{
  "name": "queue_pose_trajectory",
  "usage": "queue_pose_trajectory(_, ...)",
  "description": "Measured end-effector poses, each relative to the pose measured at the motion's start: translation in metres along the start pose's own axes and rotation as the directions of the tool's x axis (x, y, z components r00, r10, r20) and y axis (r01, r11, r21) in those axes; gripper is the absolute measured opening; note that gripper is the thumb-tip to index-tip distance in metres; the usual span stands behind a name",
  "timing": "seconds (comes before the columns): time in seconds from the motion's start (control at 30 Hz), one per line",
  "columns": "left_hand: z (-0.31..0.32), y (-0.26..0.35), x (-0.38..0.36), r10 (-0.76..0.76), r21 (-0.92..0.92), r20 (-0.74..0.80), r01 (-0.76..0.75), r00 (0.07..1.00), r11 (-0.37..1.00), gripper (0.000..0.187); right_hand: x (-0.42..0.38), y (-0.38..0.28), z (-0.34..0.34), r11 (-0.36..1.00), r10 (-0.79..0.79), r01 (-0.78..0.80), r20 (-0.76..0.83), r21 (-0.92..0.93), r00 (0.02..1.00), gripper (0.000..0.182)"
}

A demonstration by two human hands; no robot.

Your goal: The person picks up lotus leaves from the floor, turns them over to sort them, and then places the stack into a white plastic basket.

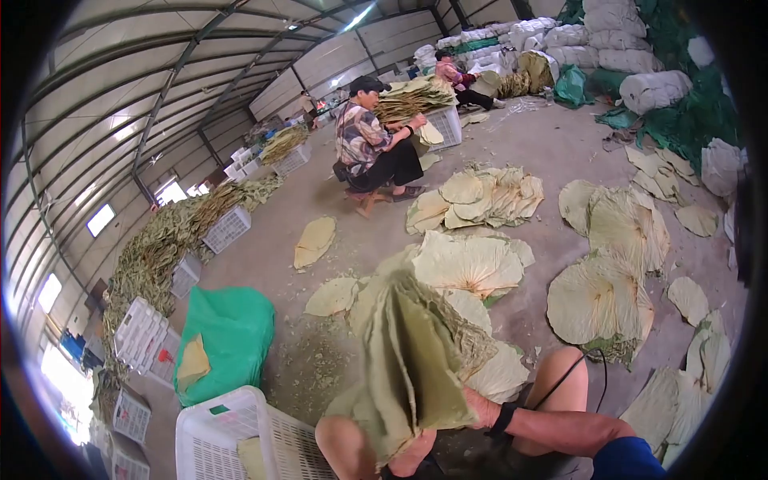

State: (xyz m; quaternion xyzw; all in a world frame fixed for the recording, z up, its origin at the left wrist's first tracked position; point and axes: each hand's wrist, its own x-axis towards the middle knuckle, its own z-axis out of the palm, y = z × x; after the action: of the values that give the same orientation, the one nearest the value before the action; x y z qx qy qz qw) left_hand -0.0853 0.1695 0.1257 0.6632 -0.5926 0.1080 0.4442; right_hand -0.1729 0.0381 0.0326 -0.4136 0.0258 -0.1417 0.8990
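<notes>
A thick bundle of dried lotus leaves, pale green and folded, stands upright between my knees. Its top edges fan apart, leaving a dark gap down the middle. My right hand, with a black band at the wrist, grips the bundle's lower right side. Below it, my left hand is closed on the bottom edge; some of its fingers are hidden by the leaves. Just beyond the bundle, a flat pile of large round leaves lies on the floor.
A white plastic crate holding a leaf stands at my left, beside a green sack. More leaf piles lie to my right. Ahead, a person sits on a low stool by a loaded crate. White bales are stacked behind.
</notes>
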Motion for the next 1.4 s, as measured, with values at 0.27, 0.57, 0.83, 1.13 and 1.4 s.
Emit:
queue_pose_trajectory(0.27, 0.024, 0.002, 0.022, 0.017, 0.144, -0.133, 0.003, 0.991, 0.990, 0.058, 0.008, -0.033, 0.009, 0.113, 0.449, -0.325, -0.243, -0.939, 0.860, 0.021)
queue_pose_trajectory(0.57, -0.049, -0.062, 0.031, -0.798, -0.577, 0.021, 0.659, 0.602, 0.482, 0.043, -0.021, -0.206, 0.000, 0.910, -0.376, 0.205, -0.511, -0.360, 0.773, 0.018)
queue_pose_trajectory(0.83, -0.059, -0.083, 0.036, -0.708, -0.542, -0.354, 0.483, 0.611, 0.687, 0.035, -0.015, -0.262, -0.069, 0.102, -0.832, -0.113, -0.147, -0.988, 0.535, 0.047)
queue_pose_trajectory(1.13, -0.046, -0.128, 0.036, -0.778, -0.343, -0.267, 0.699, 0.568, 0.628, 0.040, 0.103, -0.208, -0.235, -0.404, -0.732, -0.291, 0.116, -0.867, 0.671, 0.060)
queue_pose_trajectory(1.4, -0.055, -0.147, 0.036, -0.721, 0.055, -0.335, 0.776, 0.607, 0.628, 0.038, 0.192, -0.121, -0.377, -0.423, -0.553, -0.481, -0.202, -0.768, 0.809, 0.060)
